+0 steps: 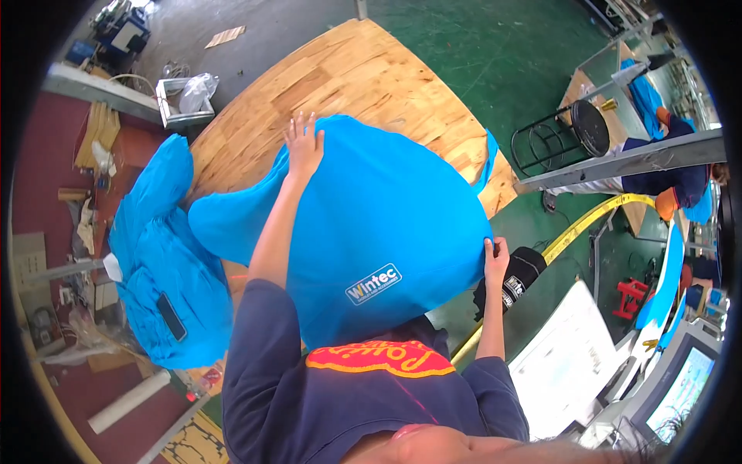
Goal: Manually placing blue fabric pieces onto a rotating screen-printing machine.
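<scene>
A large blue fabric cover with a small white printed label lies spread across the wooden table and hangs toward my body. My left hand rests flat on its far left edge, fingers stretched out and slightly apart. At the right edge of the cover, my right hand pinches the cloth, thumb on top and the other fingers partly hidden. To the left sits a crumpled heap of the same blue fabric, with a dark phone lying on it.
The wooden table reaches out ahead. On the right are a black item with a white print, a yellow curved bar, a white board, a monitor and a round black stool. Another person works at the far right.
</scene>
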Demonstrator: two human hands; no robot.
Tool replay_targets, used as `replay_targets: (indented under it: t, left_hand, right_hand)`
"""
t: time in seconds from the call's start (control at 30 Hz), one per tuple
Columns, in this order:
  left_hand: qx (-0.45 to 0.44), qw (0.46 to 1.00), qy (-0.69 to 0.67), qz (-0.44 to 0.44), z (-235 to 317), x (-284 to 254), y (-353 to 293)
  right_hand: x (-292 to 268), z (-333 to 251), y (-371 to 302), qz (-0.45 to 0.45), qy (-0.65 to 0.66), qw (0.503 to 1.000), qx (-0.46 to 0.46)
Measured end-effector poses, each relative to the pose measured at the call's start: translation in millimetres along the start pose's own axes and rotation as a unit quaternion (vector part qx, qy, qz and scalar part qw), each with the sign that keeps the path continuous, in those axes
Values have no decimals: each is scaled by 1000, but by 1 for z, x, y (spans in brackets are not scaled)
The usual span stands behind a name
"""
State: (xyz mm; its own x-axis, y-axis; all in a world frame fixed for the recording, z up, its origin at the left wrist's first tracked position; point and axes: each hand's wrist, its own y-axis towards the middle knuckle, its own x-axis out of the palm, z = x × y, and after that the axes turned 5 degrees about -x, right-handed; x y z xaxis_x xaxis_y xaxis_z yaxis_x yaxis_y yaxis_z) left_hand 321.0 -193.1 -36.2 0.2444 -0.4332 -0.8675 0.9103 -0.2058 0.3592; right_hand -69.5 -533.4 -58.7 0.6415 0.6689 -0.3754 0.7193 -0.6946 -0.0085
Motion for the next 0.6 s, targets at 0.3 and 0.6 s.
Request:
replay_targets:
  t: [0.3,0.6]
  left_hand:
    - [187,974,98,-83,46,-10,-11]
    - [512,788,-101,-327,124,-90,-269]
  right_hand:
    - [-36,32,-5,-120,105,984,76]
    - [32,-29,-109,45,-220,914,-339]
